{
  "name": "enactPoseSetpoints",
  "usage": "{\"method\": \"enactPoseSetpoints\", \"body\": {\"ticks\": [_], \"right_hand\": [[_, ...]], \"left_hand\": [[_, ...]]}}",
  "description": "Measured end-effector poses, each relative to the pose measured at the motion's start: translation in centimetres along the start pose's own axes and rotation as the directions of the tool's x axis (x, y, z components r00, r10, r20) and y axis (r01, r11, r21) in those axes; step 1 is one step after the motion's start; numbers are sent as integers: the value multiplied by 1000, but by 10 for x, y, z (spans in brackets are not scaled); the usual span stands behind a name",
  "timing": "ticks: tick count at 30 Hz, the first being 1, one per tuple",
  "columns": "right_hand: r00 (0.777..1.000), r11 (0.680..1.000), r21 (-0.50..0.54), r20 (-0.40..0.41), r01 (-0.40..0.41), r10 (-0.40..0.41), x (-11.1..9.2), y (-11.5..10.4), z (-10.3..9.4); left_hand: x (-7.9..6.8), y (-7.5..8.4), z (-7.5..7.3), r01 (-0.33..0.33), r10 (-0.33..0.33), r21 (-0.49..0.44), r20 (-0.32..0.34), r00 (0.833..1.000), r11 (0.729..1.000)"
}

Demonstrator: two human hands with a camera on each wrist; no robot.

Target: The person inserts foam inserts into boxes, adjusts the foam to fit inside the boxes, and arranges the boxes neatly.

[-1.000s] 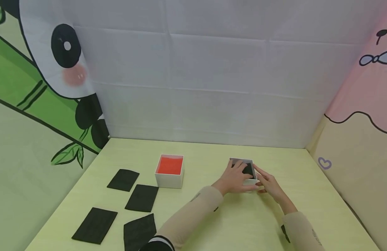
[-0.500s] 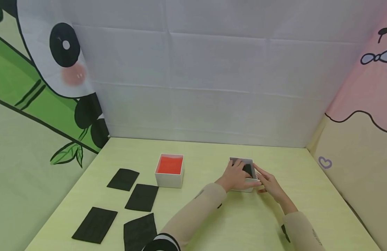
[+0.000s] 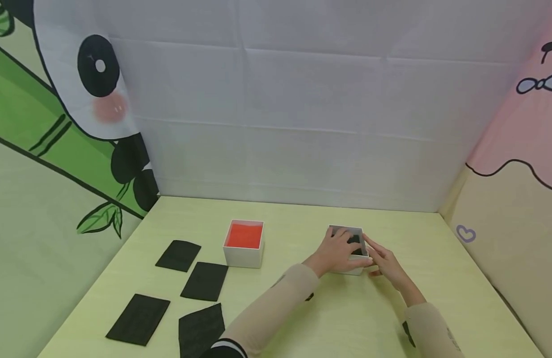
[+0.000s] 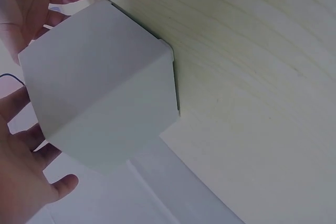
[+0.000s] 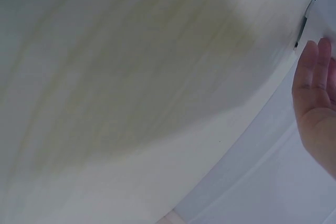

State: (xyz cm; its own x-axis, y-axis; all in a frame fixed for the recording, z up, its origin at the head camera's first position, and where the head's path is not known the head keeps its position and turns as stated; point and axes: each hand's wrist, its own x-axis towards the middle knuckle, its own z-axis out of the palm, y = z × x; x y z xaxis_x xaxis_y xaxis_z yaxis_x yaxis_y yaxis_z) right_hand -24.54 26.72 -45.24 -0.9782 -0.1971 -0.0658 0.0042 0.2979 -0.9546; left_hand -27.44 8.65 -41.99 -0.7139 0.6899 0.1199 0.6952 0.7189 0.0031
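An open white box (image 3: 353, 271) with a black sheet (image 3: 357, 247) inside stands at the right of the table in the head view. Over its opening lies my left hand (image 3: 333, 252), fingers reaching inside onto the sheet and thumb stretched along the near rim. My right hand (image 3: 388, 266) rests against the box's right side, its fingers fairly straight. In the left wrist view, the outer walls of the white box (image 4: 100, 77) fill the middle, with both hands along its rim. Only part of the right hand (image 5: 317, 93) shows in the right wrist view, beside a box corner.
Left of it stands a second white box (image 3: 242, 257) with a red sheet (image 3: 244, 235) inside. Several black sheets, such as this upper one (image 3: 178, 255), lie flat on the table's left. A white cloth backdrop (image 3: 280, 124) rises behind the table.
My left hand has moved slightly at the right box, its thumb now a little higher against the near rim. The right hand, both boxes and the black sheets stay put.
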Motion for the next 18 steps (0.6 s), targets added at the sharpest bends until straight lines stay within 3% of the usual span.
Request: {"method": "enactPoseSetpoints", "body": {"ticks": [7, 18], "right_hand": [[1000, 1000, -11, -7, 2, -2, -1, 0, 0], [1000, 1000, -10, 0, -3, 3, -2, -2, 1]], "left_hand": [[-13, 2, -11, -16, 16, -23, -11, 1000, 1000], [-37, 0, -19, -12, 8, -55, -89, 996, 998]]}}
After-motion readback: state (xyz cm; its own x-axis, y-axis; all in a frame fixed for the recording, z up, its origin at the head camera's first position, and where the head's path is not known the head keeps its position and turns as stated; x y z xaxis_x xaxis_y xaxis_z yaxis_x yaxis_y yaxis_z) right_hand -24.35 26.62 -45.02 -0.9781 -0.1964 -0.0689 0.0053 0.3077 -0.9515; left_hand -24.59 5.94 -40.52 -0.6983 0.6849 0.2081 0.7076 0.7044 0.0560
